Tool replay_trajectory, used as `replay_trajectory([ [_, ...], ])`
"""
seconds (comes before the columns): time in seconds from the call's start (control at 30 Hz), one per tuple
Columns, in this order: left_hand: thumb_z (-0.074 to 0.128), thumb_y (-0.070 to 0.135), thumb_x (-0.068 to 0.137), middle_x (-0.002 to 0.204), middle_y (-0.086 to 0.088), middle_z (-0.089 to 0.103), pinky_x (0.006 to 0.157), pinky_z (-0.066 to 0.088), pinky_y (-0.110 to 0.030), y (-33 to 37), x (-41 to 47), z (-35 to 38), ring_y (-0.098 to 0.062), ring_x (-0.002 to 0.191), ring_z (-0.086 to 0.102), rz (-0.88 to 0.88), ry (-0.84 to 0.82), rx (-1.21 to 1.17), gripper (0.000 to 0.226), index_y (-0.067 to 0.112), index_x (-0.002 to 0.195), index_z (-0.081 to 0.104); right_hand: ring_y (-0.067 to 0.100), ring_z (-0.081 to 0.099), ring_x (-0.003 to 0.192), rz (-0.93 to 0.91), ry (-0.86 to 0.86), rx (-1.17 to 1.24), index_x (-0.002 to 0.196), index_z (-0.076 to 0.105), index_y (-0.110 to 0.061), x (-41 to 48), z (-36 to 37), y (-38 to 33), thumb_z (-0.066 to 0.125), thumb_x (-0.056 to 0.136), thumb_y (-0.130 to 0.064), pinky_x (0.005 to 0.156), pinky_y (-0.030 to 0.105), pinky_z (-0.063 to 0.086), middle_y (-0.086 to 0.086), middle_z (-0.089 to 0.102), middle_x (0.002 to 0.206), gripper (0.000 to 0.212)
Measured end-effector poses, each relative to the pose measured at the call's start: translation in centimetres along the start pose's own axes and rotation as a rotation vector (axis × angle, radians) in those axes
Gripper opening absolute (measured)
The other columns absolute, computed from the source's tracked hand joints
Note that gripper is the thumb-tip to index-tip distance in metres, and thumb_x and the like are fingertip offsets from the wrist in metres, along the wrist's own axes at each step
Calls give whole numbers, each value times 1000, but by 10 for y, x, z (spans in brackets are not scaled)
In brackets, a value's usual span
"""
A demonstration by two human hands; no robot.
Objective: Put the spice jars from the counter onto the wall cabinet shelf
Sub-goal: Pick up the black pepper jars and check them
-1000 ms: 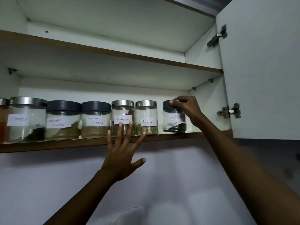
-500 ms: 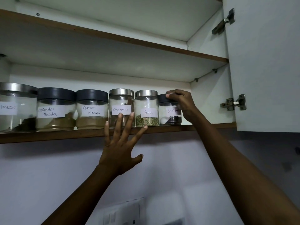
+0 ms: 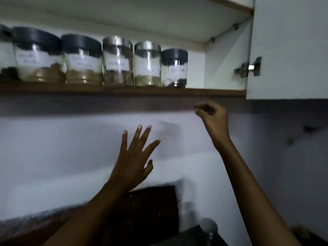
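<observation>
Several labelled glass spice jars stand in a row on the wall cabinet shelf [image 3: 213, 93]. At the right end is the small black-lidded pepper jar [image 3: 174, 68], with the steel-lidded fennel jar [image 3: 147, 64] and a taller steel-lidded jar [image 3: 118, 61] to its left. Two wide black-lidded jars [image 3: 82, 59] [image 3: 38, 54] follow further left. My right hand [image 3: 212, 118] hangs below the shelf edge with loosely curled fingers, holding nothing. Lower and more central, my left hand [image 3: 135, 157] is spread flat in front of the wall, touching no jar.
The white cabinet door [image 3: 291, 50] stands open at the right, its hinge [image 3: 248, 67] on the inner edge. A white wall [image 3: 53, 148] runs below the shelf. Dark blurred shapes [image 3: 150, 210] fill the bottom of the view.
My right hand has let go of the pepper jar's lid and dropped below the shelf. My left hand has also lowered away from the shelf edge. The view has tilted downward.
</observation>
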State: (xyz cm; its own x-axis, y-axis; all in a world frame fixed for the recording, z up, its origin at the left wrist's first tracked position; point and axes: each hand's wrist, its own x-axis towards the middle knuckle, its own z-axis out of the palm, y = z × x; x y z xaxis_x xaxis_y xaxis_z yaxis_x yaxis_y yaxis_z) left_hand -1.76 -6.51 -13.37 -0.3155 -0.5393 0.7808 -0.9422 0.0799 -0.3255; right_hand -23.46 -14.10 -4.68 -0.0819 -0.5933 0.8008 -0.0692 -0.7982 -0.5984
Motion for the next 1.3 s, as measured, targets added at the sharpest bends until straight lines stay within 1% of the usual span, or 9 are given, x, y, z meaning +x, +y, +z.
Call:
replay_trajectory([
  [0.17,64,18,80,135,-7,55,113,9,-55,38,-65,36,-30,135,39,-34,-263,-187,32,19,111,68,20,64,84,282,-308,-51,82,69,-1,-92,-17,63,61,82,5,83,29,49,13,70,87,10],
  [0.3,48,29,92,138,7,50,117,2,-44,50,-115,64,-15,138,31,-148,-535,-298,32,28,122,60,9,62,78,459,-504,-162,83,71,-5,-147,-24,120,63,83,-1,72,7,45,11,71,90,9],
  [0.37,46,29,93,136,9,51,117,2,-44,55,-142,78,-12,137,30,-198,-624,-355,31,30,122,59,9,61,80,529,-558,-232,83,71,-8,-168,-28,152,64,83,-2,70,4,43,7,71,91,10],
  [0.5,47,28,93,132,13,53,117,5,-43,72,-190,97,-11,136,32,-291,-726,-442,28,33,117,60,24,60,104,685,-507,-433,97,69,-5,-203,-39,227,63,81,0,87,21,43,12,67,111,18],
  [0.6,48,26,93,127,13,56,116,7,-42,93,-208,105,-9,131,36,-340,-767,-526,26,33,114,61,32,42,127,809,-524,-615,123,57,-9,-230,-47,276,64,83,-10,104,35,34,13,49,135,41],
  [0.73,51,25,92,125,9,57,115,12,-40,111,-217,110,-10,127,41,-310,-768,-587,24,30,113,61,39,19,137,915,-612,-754,145,28,-20,-256,-55,313,64,85,-29,110,48,25,15,16,153,70],
  [0.87,54,23,90,120,9,59,114,18,-39,118,-214,110,-8,120,46,-295,-733,-603,24,30,112,62,43,20,138,901,-640,-748,148,25,-24,-260,-59,330,63,88,-29,112,46,25,16,-1,157,71],
  [1.13,54,19,91,119,2,62,98,29,-22,130,-208,109,-11,117,50,-255,-674,-683,26,22,116,63,36,43,126,852,-608,-748,134,50,-11,-268,-65,332,62,89,-24,106,40,35,21,41,141,48],
  [1.3,52,20,92,124,4,58,102,33,-25,130,-205,105,-11,122,45,-301,-748,-717,29,24,120,59,34,51,122,868,-596,-558,127,57,-6,-284,-68,305,68,84,-20,104,38,40,20,54,133,46],
])
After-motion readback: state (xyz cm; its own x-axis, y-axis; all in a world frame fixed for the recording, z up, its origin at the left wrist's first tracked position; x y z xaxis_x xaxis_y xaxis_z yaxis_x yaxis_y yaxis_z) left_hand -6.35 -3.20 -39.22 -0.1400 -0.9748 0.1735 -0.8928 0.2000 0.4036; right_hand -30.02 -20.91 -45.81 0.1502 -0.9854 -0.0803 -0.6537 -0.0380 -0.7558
